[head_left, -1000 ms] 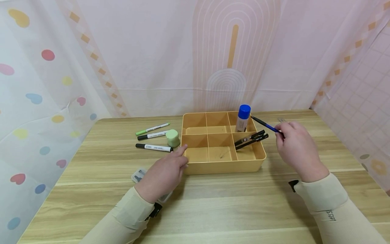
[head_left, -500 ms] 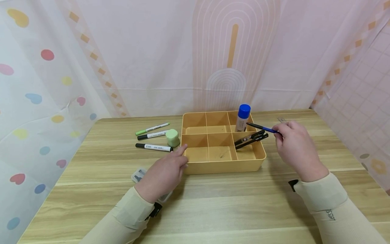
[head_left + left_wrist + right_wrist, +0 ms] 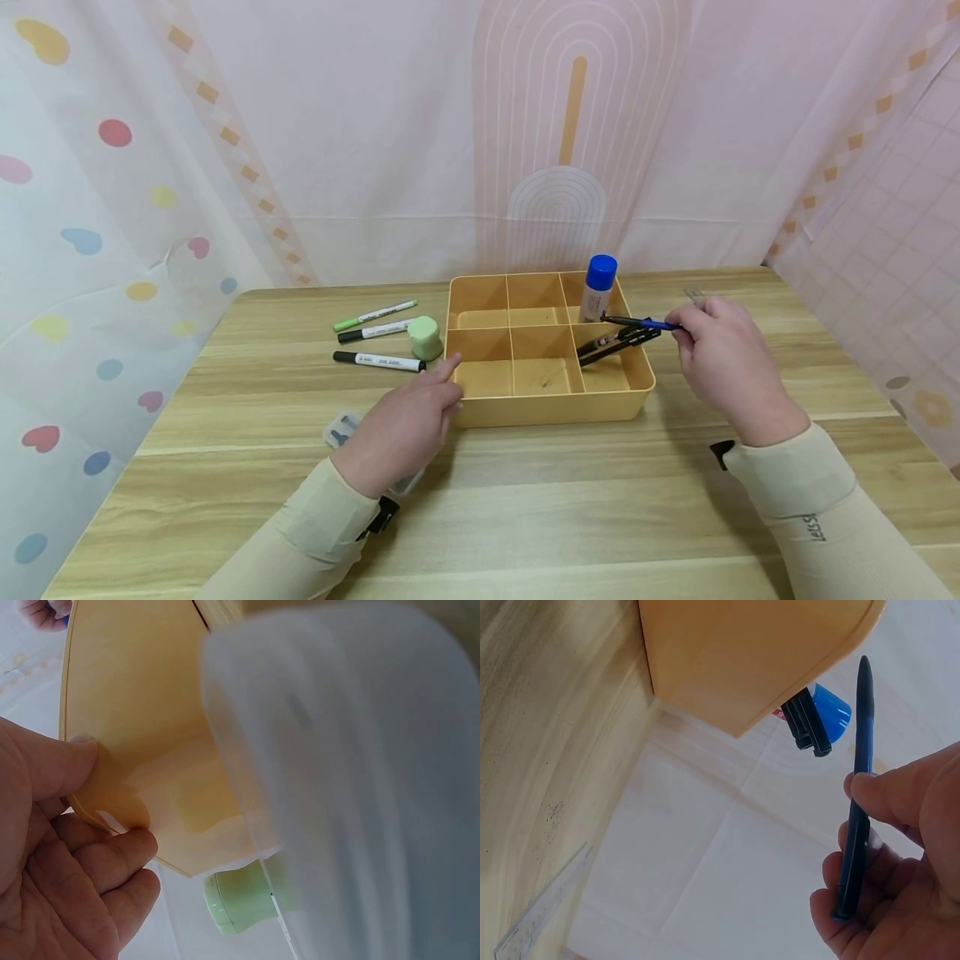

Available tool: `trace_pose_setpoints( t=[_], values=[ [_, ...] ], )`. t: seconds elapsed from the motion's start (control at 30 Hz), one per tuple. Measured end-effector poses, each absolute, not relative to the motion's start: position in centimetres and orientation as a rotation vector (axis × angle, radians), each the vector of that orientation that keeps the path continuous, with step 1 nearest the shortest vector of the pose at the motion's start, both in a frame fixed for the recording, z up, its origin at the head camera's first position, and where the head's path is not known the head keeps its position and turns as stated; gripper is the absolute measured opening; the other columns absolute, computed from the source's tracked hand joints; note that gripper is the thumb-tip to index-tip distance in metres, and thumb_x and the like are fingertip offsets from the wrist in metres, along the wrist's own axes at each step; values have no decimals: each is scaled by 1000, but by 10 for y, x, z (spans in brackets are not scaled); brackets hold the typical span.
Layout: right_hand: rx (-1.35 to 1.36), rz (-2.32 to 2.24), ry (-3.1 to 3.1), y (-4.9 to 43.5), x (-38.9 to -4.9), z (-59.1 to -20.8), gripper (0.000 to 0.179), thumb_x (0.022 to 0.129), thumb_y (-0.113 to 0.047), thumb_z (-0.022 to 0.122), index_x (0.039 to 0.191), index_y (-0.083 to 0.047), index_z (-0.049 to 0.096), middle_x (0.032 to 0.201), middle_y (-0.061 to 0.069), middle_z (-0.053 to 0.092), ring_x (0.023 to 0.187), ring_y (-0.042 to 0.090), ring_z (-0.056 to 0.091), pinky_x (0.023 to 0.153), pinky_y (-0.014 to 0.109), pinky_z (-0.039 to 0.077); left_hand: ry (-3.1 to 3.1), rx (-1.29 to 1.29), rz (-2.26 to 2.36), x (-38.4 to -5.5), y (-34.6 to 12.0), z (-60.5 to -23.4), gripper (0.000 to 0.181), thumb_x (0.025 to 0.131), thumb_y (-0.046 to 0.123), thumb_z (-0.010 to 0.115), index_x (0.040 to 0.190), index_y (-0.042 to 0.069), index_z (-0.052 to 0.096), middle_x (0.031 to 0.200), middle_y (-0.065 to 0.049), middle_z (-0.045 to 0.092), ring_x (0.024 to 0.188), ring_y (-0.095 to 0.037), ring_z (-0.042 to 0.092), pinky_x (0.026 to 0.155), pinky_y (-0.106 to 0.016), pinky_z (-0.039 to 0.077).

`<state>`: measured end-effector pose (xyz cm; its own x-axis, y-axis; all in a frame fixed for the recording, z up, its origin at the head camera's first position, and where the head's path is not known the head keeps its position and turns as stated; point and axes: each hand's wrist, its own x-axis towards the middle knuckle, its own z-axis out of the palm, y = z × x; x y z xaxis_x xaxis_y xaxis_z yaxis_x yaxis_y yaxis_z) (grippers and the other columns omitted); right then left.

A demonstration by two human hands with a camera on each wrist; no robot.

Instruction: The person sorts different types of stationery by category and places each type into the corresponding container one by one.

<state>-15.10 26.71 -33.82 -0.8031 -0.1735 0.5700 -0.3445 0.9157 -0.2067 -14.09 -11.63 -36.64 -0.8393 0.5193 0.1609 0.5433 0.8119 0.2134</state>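
Note:
A blue pen with dark ends [image 3: 637,322] is pinched between the thumb and fingers of my right hand [image 3: 723,367]. It points left over the right side of a yellow six-compartment organizer [image 3: 540,410]. Two black pens [image 3: 618,343] lean in the front right compartment below it. Behind them a glue stick with a blue cap [image 3: 599,283] stands in the back right compartment. My left hand [image 3: 401,425] grips the organizer's front left corner; in the left wrist view its thumb [image 3: 75,761] presses the outer wall and the fingers curl about the rim.
Left of the organizer stand a pale green waisted object [image 3: 425,337], a green pen [image 3: 375,317] and two black-capped markers [image 3: 378,362]. A translucent plastic case [image 3: 341,431] lies partly under my left arm. A clear ruler [image 3: 544,900] lies on the table beyond my right hand.
The blue pen has swung its left end downward, from beside the glue stick's cap to over the front right compartment. My left hand and the organizer have stayed put.

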Motion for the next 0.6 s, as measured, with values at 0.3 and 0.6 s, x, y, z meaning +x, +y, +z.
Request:
trace_pose_setpoints(
  t=[0.3,0.6],
  values=[
    [413,378,-2511,267,-151,-339,12,88,7,74,96,-1,77,93,18,68,91,42,62,85,56,48,-2900,-850,-385,-140,-116,-366,18,106,13,61,90,11,69,159,-16,52,142,-34,58,101,-48,59],
    [453,370,-2514,267,-151,-341,13,87,5,76,94,-6,78,92,13,66,92,42,57,84,55,44,-2894,-852,-383,-140,-116,-365,17,105,13,61,91,10,69,159,-17,53,142,-34,57,103,-49,58]
  ],
)
